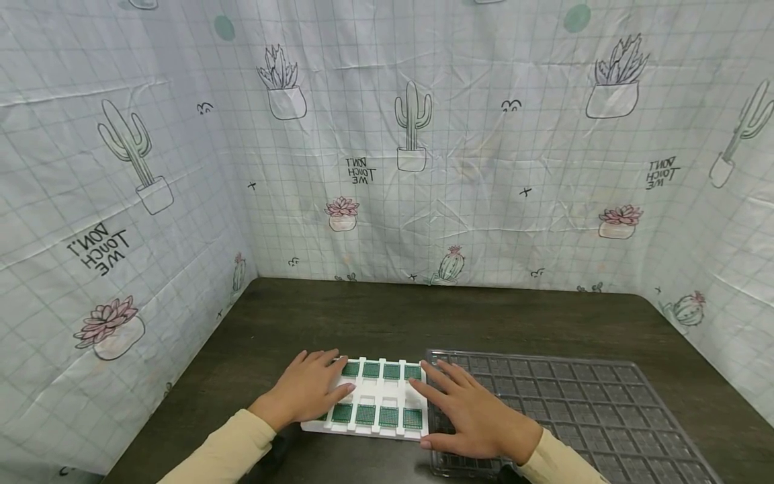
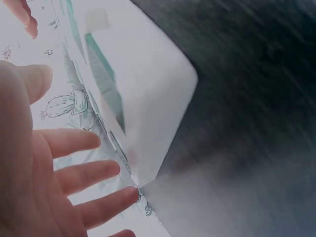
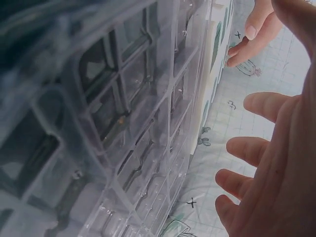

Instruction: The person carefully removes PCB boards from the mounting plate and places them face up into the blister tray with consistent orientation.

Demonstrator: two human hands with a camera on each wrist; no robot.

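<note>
A white rack (image 1: 363, 390) lies on the dark table and carries two rows of small green circuit boards (image 1: 365, 413). My left hand (image 1: 308, 388) is over the rack's left end, its fingers spread. In the left wrist view the left fingers (image 2: 79, 177) look relaxed and hold nothing beside the white rack (image 2: 158, 84). Spread above the seam between the rack and a clear plastic tray (image 1: 562, 368) is my right hand (image 1: 478, 417). The right wrist view shows its fingers (image 3: 247, 150) apart and holding nothing, over the compartments of the clear tray (image 3: 168, 106). Contact with the rack is hard to tell.
The clear tray has many square compartments and stretches to the table's right front. Behind and at both sides, a white curtain (image 1: 484, 148) with printed cacti borders the dark table (image 1: 363, 316).
</note>
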